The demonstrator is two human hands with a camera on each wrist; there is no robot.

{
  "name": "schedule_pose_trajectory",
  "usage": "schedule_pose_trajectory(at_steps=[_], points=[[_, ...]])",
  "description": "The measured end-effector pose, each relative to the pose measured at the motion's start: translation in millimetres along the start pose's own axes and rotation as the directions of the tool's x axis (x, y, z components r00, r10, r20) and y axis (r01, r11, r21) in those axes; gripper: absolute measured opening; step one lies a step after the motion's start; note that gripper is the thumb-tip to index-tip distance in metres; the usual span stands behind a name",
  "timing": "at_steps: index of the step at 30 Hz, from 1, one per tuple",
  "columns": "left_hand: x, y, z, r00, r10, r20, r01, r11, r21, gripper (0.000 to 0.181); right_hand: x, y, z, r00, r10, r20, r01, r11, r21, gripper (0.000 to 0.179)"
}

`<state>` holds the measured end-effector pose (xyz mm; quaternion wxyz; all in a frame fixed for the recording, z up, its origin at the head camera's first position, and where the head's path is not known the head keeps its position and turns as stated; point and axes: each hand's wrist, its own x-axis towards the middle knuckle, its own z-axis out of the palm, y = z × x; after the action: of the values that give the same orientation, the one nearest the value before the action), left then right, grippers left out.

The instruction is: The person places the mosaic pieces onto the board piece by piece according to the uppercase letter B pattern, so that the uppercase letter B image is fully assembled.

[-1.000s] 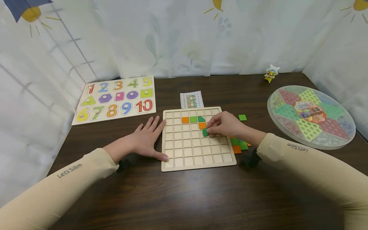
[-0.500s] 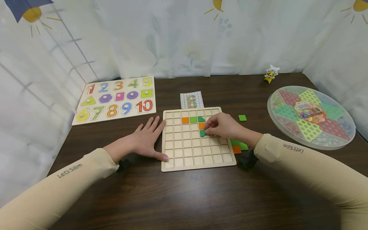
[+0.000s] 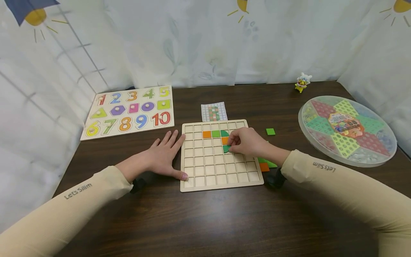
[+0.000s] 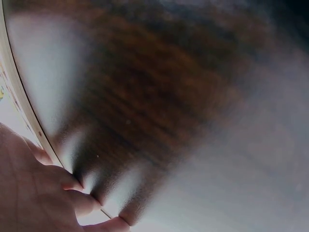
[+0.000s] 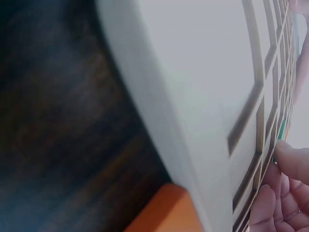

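A pale wooden grid board (image 3: 210,169) lies on the dark table. On its left edge rests my left hand (image 3: 162,155), fingers spread, thumb on the lower left corner; the left wrist view shows its fingertips (image 4: 123,223) on the tabletop. My right hand (image 3: 248,141) pinches a dark green quarter-round tile (image 3: 226,149) in a grid cell. In the right wrist view, the thumb (image 5: 294,162) covers most of that tile. Above it sit an orange tile (image 3: 225,140) and another dark green quarter-round tile (image 3: 224,133). A light green tile (image 3: 216,133) and an orange tile (image 3: 207,134) continue that upper row leftward.
Behind the board lies a small pattern card (image 3: 214,112). Loose green and orange tiles (image 3: 264,167) lie under my right wrist, with a single green tile (image 3: 270,131) farther back. A number puzzle (image 3: 128,113), a round game box (image 3: 348,130) and a small figurine (image 3: 302,82) stand around.
My right hand has shifted slightly left with the dark green tile, which has turned from tilted to lined up with its cell. My left hand has stayed in place.
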<state>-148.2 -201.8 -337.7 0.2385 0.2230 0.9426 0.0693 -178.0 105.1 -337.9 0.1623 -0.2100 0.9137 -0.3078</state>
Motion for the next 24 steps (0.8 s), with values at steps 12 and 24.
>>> schedule_pose_trajectory(at_steps=[12, 24], points=[[1.0, -1.2, 2.0, 1.0, -0.003, 0.0, 0.003, 1.0, 0.006, 0.136, -9.4, 21.1, -33.9, 0.998, 0.013, -0.068, -0.016, 0.999, -0.04, 0.013], [-0.7, 0.6, 0.7, 1.0, -0.002, -0.003, 0.002, 1.0, 0.001, 0.135, -20.8, 102.5, -96.4, 0.987, 0.115, -0.116, -0.126, 0.988, -0.09, 0.027]])
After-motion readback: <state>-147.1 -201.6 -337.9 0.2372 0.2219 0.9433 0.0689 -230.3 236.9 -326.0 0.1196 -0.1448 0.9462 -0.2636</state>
